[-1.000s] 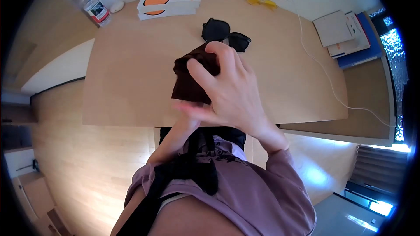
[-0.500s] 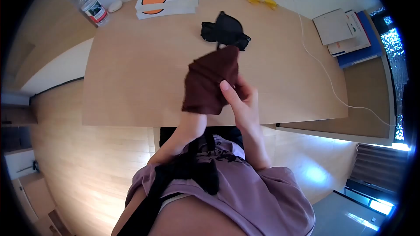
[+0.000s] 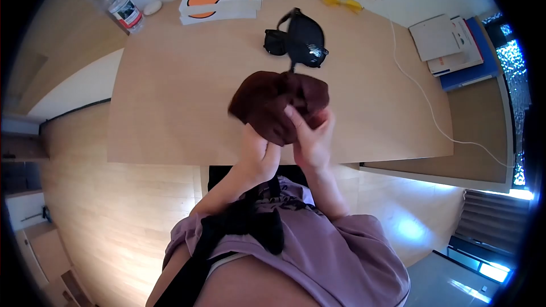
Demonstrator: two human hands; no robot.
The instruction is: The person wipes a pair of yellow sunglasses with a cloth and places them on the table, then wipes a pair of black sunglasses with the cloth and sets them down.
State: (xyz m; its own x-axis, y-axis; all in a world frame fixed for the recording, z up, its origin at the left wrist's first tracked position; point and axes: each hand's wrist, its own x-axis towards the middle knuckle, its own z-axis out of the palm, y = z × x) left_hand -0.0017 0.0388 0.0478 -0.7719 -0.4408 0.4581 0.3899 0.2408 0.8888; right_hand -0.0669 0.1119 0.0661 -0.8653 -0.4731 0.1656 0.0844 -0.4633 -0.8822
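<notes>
A brown cloth (image 3: 261, 99) is bunched between my two hands above the near part of the table. Black sunglasses (image 3: 307, 37) stick out of its far side, one dark lens bare and the rest wrapped in the cloth. My right hand (image 3: 311, 136) pinches the cloth from the right, thumb on top. From the lower left my left hand (image 3: 260, 150) grips the cloth, most of its fingers hidden under it. Behind the bare lens, another pair of black sunglasses (image 3: 275, 42) lies on the table, partly covered from view.
Yellow glasses (image 3: 341, 3) lie at the table's (image 3: 170, 91) back edge. White boxes with orange prints (image 3: 222, 0) and a red-capped bottle (image 3: 122, 8) stand at the back left. A white cable (image 3: 418, 82) runs down the right side, near papers and a blue folder (image 3: 469, 79).
The cloth has been turned and bunched up differently. The bare lens now faces up more and shows a reflection. My left hand has shifted slightly right.
</notes>
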